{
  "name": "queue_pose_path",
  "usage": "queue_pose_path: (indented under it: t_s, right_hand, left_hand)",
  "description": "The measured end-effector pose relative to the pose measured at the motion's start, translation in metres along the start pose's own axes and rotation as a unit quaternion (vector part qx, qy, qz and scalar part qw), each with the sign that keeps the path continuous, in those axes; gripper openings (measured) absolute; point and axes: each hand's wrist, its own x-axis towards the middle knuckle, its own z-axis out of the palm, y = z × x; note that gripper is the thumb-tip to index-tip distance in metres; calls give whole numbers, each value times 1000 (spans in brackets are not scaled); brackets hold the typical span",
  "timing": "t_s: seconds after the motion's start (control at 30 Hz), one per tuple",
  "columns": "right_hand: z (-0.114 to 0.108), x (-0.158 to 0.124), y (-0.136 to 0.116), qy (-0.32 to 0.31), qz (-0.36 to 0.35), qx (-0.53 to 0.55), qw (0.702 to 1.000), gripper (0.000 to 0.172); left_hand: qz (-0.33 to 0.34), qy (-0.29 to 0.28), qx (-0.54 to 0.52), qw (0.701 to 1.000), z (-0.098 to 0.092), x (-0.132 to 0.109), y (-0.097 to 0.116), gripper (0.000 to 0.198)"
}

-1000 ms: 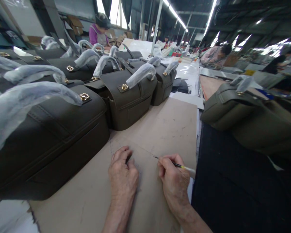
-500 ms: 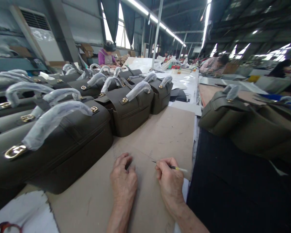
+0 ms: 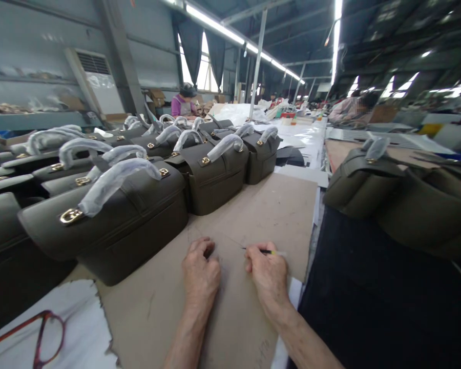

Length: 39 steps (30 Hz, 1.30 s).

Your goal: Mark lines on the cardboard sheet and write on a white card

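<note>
1. Head view: my right hand point(image 3: 268, 277) is pinching a thin tool point(image 3: 271, 251) between thumb and forefinger, with the fingers closed narrowly round it. The dark tip is pointing left and the pale yellowish barrel is sticking out to the right. I cannot tell whether it is a pen or a fine brush.
2. The heel of that hand is resting on the cardboard sheet point(image 3: 253, 205). Gripping so near the tip is probably steadying the point. I cannot tell whether the tip is touching the cardboard.
3. My left hand point(image 3: 200, 274) is lying just beside the right one, curled into a loose fist with the knuckles up and the fingertips tucked onto the sheet. Nothing is showing inside it. My guess is that it is bracing against the cardboard.
4. The nearest handbag point(image 3: 138, 225) is standing upright to the left, near my left hand but not touching it. White foam wrap point(image 3: 115, 182) is covering its handle above a gold buckle point(image 3: 70, 216), likely guarding against scuffs.
5. More matching bags point(image 3: 215, 179) are standing in rows behind it, with their handles wrapped the same way.
6. To the right, a dark cloth point(image 3: 369, 297) is covering the bench, and an olive bag point(image 3: 369, 189) is lying at its far end.
7. Spectacles point(image 3: 42, 338) are lying on white paper point(image 3: 80, 312) at the lower left, well apart from my hands.
8. A person in purple point(image 3: 183, 105) is working at the far end.
</note>
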Motion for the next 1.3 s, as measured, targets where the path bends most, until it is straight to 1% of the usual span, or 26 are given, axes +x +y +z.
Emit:
queue_pose_path:
  t_s: [0.17, 0.27, 0.53, 0.7, 0.73, 0.8, 0.87, 0.9, 0.97, 1.03, 1.1, 1.17, 1.23, 1.3]
  right_hand:
    - [-1, 5, 8, 1, 12, 29, 1000, 13]
    - [0, 7, 9, 4, 17, 46, 999, 12]
    - [6, 9, 5, 10, 23, 81, 996, 8]
    - [6, 8, 1, 6, 8, 89, 996, 8]
    - [6, 8, 0, 3, 5, 91, 996, 8]
    - [5, 7, -1, 1, 1, 95, 995, 8]
    - [4, 8, -1, 2, -3, 99, 995, 9]
    - [4, 8, 0, 4, -6, 101, 995, 9]
    - [5, 10, 1, 8, -11, 104, 994, 8]
    - [6, 12, 2, 9, -15, 109, 994, 7]
    - [6, 14, 4, 8, -15, 116, 993, 7]
    - [7, 15, 5, 8, -16, 122, 992, 7]
    - [8, 15, 6, 7, -19, 126, 992, 7]
    - [9, 13, 6, 2, -23, 129, 991, 7]
  left_hand:
    - [7, 13, -4, 1000, 0, -1, 2, 27]
    - [17, 11, -4, 1000, 0, 0, 0, 28]
    - [32, -22, 43, 998, -1, 4, -1, 15]
    - [53, -21, 65, 996, 2, 4, 0, 10]
    - [54, -29, 62, 996, 2, 4, 1, 11]
    - [57, -64, 48, 995, -4, 0, 2, 20]
    - [63, -110, 34, 991, -14, -12, 1, 35]
    - [68, -133, 30, 988, -21, -22, -2, 41]
    - [85, -173, 33, 981, -35, -50, -13, 48]
    - [109, -197, 49, 973, -48, -81, -31, 48]
    - [183, -183, 92, 962, -57, -108, -51, 49]
    - [216, -194, 128, 948, -62, -124, -66, 48]
    - [226, -186, 164, 942, -61, -129, -74, 47]
    - [242, -167, 194, 936, -57, -128, -75, 48]
